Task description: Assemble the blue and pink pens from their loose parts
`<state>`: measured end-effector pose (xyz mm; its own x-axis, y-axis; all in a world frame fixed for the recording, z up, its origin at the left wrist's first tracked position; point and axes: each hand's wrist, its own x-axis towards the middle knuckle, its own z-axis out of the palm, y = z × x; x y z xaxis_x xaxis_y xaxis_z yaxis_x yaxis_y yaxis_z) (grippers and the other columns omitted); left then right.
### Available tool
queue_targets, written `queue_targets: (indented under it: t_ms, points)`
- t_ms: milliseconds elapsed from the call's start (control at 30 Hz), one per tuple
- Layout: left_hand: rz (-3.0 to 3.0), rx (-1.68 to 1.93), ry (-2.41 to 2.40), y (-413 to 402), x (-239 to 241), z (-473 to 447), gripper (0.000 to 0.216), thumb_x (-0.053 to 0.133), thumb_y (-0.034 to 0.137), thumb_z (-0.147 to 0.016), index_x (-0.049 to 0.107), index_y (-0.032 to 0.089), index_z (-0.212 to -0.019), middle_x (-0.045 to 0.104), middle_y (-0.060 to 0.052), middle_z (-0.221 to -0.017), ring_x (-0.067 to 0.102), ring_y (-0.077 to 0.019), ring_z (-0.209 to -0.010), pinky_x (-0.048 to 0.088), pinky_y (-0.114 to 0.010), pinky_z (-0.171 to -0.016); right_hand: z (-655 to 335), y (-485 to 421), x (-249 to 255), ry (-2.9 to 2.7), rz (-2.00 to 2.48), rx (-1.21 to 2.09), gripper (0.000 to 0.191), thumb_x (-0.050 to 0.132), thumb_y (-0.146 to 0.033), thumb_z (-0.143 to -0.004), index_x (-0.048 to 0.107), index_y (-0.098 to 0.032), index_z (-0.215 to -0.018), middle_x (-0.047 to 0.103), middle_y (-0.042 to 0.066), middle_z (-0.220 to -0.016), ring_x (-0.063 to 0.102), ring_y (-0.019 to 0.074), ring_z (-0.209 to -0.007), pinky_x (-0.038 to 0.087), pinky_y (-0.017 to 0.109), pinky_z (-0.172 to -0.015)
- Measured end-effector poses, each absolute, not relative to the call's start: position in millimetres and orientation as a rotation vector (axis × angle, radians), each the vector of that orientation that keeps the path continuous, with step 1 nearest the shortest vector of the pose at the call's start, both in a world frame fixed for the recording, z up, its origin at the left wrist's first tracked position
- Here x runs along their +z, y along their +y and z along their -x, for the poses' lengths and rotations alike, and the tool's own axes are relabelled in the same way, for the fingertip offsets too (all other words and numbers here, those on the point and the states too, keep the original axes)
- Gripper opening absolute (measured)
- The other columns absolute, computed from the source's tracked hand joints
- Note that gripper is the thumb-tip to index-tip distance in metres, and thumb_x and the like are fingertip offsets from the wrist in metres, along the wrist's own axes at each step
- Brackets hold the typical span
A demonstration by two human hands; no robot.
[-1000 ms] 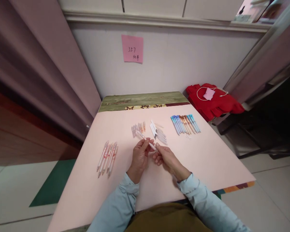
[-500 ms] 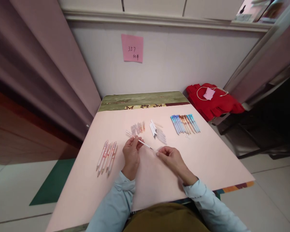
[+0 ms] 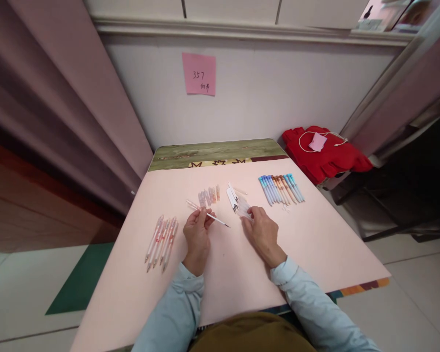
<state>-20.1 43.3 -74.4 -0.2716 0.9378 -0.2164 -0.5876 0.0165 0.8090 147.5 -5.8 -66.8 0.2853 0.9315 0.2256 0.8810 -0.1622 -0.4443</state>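
My left hand pinches a half-assembled pen; its clear upper barrel points up and left. From that barrel a white ink refill sticks out toward the right, its dark tip bare. My right hand is closed at the near end of the translucent pen barrels, thumb and fingertips on them; how many it grips is hidden. Just left of these barrels lie several white refills with dark tips. Short clear, patterned pen parts lie in a row beyond my left hand.
Several pink-and-white pens lie at the left of the pale-covered table. Blue and brown pens form a row at the right, with tiny clear bits below. A red cloth bundle sits beyond the right corner.
My right hand has moved from beside the refill's tip up and away to the translucent barrels. My left hand, still holding the pen with its refill, has shifted slightly left.
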Motion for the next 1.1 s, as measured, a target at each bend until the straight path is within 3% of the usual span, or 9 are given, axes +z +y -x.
queue_targets:
  t_ms: [233, 400, 500, 633, 800, 933, 1100]
  points:
    - [-0.501, 1.510, 0.984, 37.8, -70.8, 14.7, 0.032, 0.083, 0.031, -0.069, 0.064, 0.014, -0.087, 0.069, -0.003, -0.079, 0.065, -0.0130, -0.069, 0.053, -0.029, -0.071, -121.3, -15.2, -49.7, -1.641, 1.670, 0.691, 0.013, 0.065, -0.034, -0.087, 0.072, -0.024, -0.085, 0.072, 0.000, -0.077, 0.061, 0.0148, -0.064, 0.039, 0.026, -0.064]
    - [-0.520, 1.492, 0.993, 37.3, -70.7, 16.6, 0.032, 0.082, 0.033, -0.069, 0.064, 0.014, -0.087, 0.069, -0.004, -0.080, 0.066, -0.0137, -0.070, 0.054, -0.031, -0.075, -116.7, -16.7, -56.8, -1.628, 1.695, 0.772, 0.013, 0.066, -0.032, -0.083, 0.072, -0.025, -0.076, 0.071, 0.000, -0.068, 0.060, 0.0160, -0.060, 0.036, 0.026, -0.058]
    - [-0.595, 1.572, 1.109, 48.6, -71.2, 30.3, 0.032, 0.079, 0.035, -0.071, 0.064, 0.014, -0.091, 0.069, -0.004, -0.081, 0.065, -0.0140, -0.068, 0.054, -0.032, -0.073, -120.7, -19.1, -54.8, -1.699, 1.802, 0.709, 0.015, 0.064, -0.029, -0.082, 0.067, -0.023, -0.068, 0.069, 0.000, -0.064, 0.058, 0.0151, -0.058, 0.032, 0.025, -0.056]
    - [-1.012, 1.586, 1.607, 72.1, -74.6, 55.7, 0.042, 0.071, 0.034, -0.076, 0.059, 0.018, -0.113, 0.066, 0.000, -0.071, 0.061, -0.0164, -0.057, 0.048, -0.030, -0.062, -125.8, -1.7, -47.2, -1.747, 2.039, 0.454, 0.016, 0.060, -0.030, -0.084, 0.066, -0.022, -0.071, 0.069, 0.002, -0.068, 0.059, 0.0155, -0.061, 0.027, 0.026, -0.056]
    - [-1.589, 1.204, 2.068, 85.9, -82.9, 65.5, 0.024, 0.061, 0.031, -0.083, 0.062, 0.019, -0.104, 0.068, -0.006, -0.074, 0.066, -0.0264, -0.075, 0.042, -0.033, -0.069, -123.0, 37.7, -53.8, -1.810, 2.198, 0.249, 0.020, 0.057, -0.035, -0.089, 0.067, -0.020, -0.081, 0.071, 0.006, -0.076, 0.061, 0.0172, -0.065, 0.025, 0.028, -0.056]
    - [-1.806, 1.012, 2.023, 82.3, -85.4, 61.5, 0.019, 0.056, 0.029, -0.087, 0.062, 0.019, -0.102, 0.070, -0.011, -0.087, 0.065, -0.0285, -0.082, 0.041, -0.034, -0.071, -121.4, 42.3, -62.4, -1.781, 2.198, 0.198, 0.025, 0.056, -0.041, -0.091, 0.066, -0.020, -0.083, 0.070, 0.006, -0.078, 0.060, 0.0165, -0.065, 0.023, 0.028, -0.056]
    - [-1.840, 1.011, 1.997, 80.3, -86.7, 60.4, 0.017, 0.048, 0.023, -0.089, 0.063, 0.020, -0.096, 0.069, -0.011, -0.093, 0.063, -0.0271, -0.086, 0.041, -0.035, -0.074, -133.1, 19.7, -60.4, -1.708, 2.106, 0.256, 0.036, 0.054, -0.050, -0.093, 0.061, -0.021, -0.073, 0.067, 0.001, -0.070, 0.054, 0.0133, -0.059, 0.021, 0.026, -0.055]
